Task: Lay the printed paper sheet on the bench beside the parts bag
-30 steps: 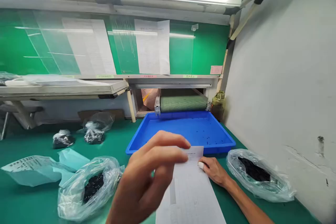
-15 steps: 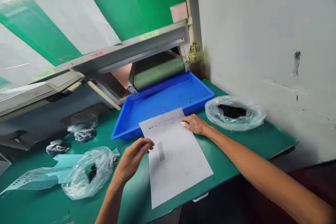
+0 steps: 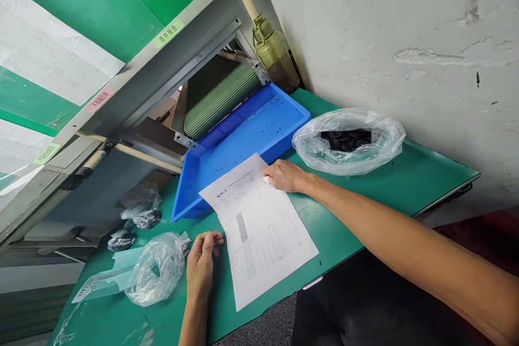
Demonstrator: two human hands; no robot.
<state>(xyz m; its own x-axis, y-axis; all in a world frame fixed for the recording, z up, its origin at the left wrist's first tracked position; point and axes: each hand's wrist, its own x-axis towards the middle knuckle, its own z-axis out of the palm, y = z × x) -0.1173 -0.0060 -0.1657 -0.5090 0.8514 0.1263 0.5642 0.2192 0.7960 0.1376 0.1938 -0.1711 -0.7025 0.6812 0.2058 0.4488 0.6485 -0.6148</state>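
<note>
A printed paper sheet with a table grid and a grey strip lies on the green table. Its top edge overlaps the near rim of the blue tray. My right hand is closed on the upper right edge of the sheet; something white shows at its thumb tip. Just off the sheet's left edge is my left hand, fingers loosely curled and apart, holding nothing. Left of that hand sits a clear plastic bag, its contents mostly hidden.
Black round pieces fill an open plastic bag at right, near the wall. Behind the tray are a green ribbed conveyor belt and a yellowish jug. Blue-green sheets and small bags lie at left.
My view has tilted and shifted. My left hand has drawn back from over the sheet's left edge to beside it. My right hand stays at the sheet's upper right edge.
</note>
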